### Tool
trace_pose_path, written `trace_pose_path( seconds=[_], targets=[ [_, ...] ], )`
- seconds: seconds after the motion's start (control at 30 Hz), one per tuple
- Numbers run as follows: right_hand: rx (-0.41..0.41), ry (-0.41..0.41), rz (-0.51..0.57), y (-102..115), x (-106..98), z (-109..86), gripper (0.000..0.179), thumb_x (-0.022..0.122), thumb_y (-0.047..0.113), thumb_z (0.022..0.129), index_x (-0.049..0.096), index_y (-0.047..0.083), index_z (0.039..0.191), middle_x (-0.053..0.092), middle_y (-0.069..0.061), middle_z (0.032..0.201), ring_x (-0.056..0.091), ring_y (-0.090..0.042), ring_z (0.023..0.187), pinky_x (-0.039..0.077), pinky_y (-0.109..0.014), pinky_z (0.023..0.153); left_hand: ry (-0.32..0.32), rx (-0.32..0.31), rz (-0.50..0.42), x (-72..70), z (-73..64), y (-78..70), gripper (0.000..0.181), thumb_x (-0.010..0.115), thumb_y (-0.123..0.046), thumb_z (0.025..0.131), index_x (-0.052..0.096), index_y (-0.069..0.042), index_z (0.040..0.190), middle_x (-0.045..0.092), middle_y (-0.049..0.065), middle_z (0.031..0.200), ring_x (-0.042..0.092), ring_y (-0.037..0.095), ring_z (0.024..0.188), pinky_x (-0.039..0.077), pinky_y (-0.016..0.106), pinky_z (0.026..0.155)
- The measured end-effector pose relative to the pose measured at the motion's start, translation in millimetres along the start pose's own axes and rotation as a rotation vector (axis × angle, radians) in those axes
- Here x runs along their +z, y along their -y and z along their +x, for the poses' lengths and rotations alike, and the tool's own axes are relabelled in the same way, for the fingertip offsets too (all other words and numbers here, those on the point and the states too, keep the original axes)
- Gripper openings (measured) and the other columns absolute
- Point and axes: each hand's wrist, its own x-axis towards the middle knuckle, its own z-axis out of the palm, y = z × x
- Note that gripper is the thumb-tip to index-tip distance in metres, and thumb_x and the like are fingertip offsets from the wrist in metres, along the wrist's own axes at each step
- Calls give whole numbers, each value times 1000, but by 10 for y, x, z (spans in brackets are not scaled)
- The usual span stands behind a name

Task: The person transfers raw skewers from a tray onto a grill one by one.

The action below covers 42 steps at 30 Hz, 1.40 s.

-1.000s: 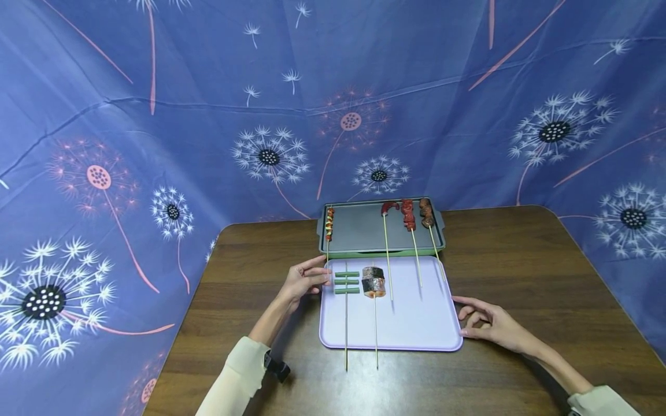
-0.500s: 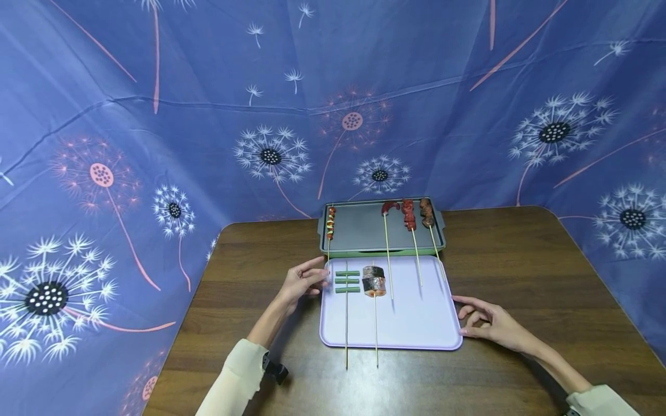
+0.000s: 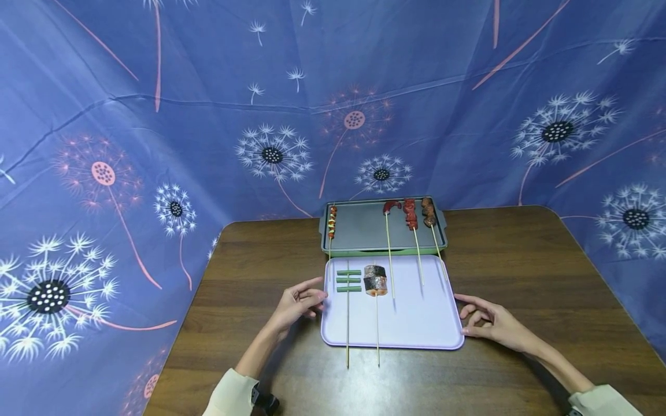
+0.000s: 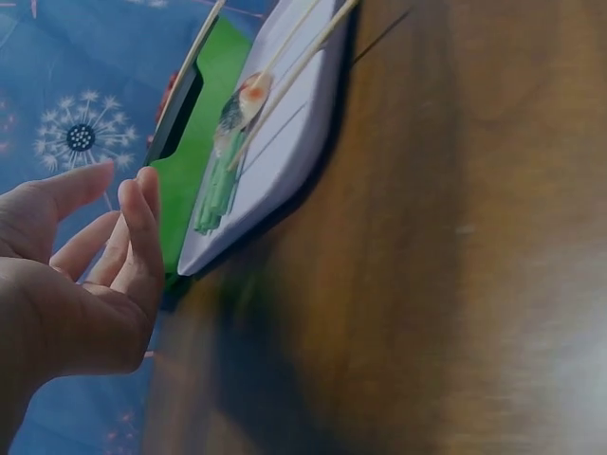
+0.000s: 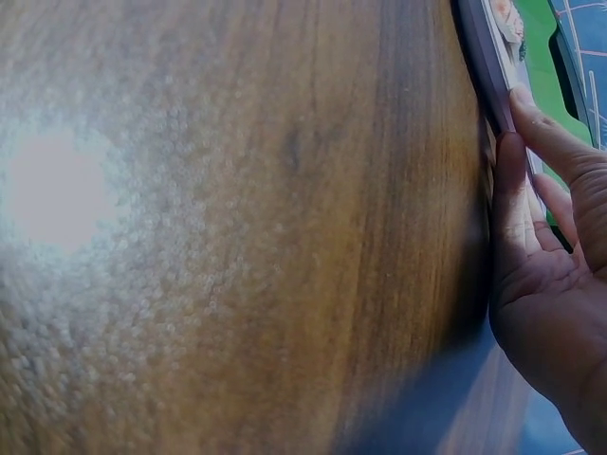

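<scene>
My left hand is beside the left rim of the lilac tray, fingers loosely bent and holding nothing. In the left wrist view, its fingertips stand apart from the tray. At the tray's right rim, my right hand touches the edge with its fingertips. On the tray lie a green-stick vegetable skewer and a skewer with silvery-black, fish-like pieces. A mixed vegetable skewer lies at the left of the grey grill plate, its stick reaching over the tray.
On the grill plate's right side are a curled red skewer, a red meat skewer and a brown meat skewer. Their sticks extend over the tray. Behind the wooden table hangs a blue dandelion-print cloth.
My left hand has moved back toward me along the tray's left edge, away from the mixed vegetable skewer's stick. My right hand has stayed at the right rim.
</scene>
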Motion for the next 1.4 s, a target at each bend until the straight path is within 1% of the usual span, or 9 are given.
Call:
trace_pose_path(
  seconds=[0.17,0.33,0.63,0.8,0.97,1.07,1.17,1.3,1.4],
  targets=[
    [12,6,-1,-12,-13,-12,67,75,-8,86,38,-22,140,64,-9,102,68,-4,80,58,-23,61,65,5,-21,98,-193,140,58,69,-8,97,45,7,148,76,5,106,72,6,80,55,16,61],
    [35,-1,-12,-31,-24,-40,70,75,-7,86,35,-22,141,66,-5,102,68,-3,81,58,-24,62,136,-11,-8,240,-348,265,56,69,-8,97,47,10,145,76,10,105,72,6,78,56,17,62],
    [27,-16,-17,-48,-24,-47,68,76,-8,85,39,-22,140,66,-6,101,67,-3,79,57,-23,61,166,-79,5,421,-566,369,54,70,-10,96,51,9,142,76,21,101,71,6,68,56,16,58],
    [29,-25,-30,-47,-15,-43,67,76,-7,85,41,-21,139,66,-5,101,67,-3,79,56,-23,61,180,-96,-19,500,-616,410,54,68,-8,96,49,11,143,76,25,104,73,6,71,57,16,59],
    [14,-24,-19,-51,-2,-33,66,76,-8,84,41,-21,139,65,-7,101,67,-2,79,57,-23,60,183,-109,-45,583,-633,456,60,70,-7,95,44,11,146,76,24,105,74,7,72,57,16,58],
    [1,-22,0,-55,2,-27,66,75,-10,84,40,-22,138,64,-8,101,66,-2,79,57,-23,60,171,-101,-60,626,-636,473,62,71,-5,94,43,11,147,76,25,103,75,8,73,57,17,58],
    [-6,-15,10,-54,5,-23,66,75,-10,84,40,-23,138,64,-8,102,66,-1,80,56,-23,59,137,-99,-79,662,-642,474,61,73,-3,92,45,11,145,77,24,99,76,11,73,58,18,57],
    [-4,-9,11,-42,6,-18,65,75,-10,85,40,-22,139,65,-7,102,66,-1,80,56,-23,59,105,-116,-105,690,-653,454,62,75,-1,90,47,10,144,78,20,95,76,13,73,58,19,57],
    [-3,-7,7,-28,4,-14,65,75,-9,85,40,-22,139,65,-7,102,66,-1,80,56,-23,58,106,-133,-125,693,-654,441,64,75,0,88,46,10,145,79,15,95,76,13,74,58,19,57]
  ],
)
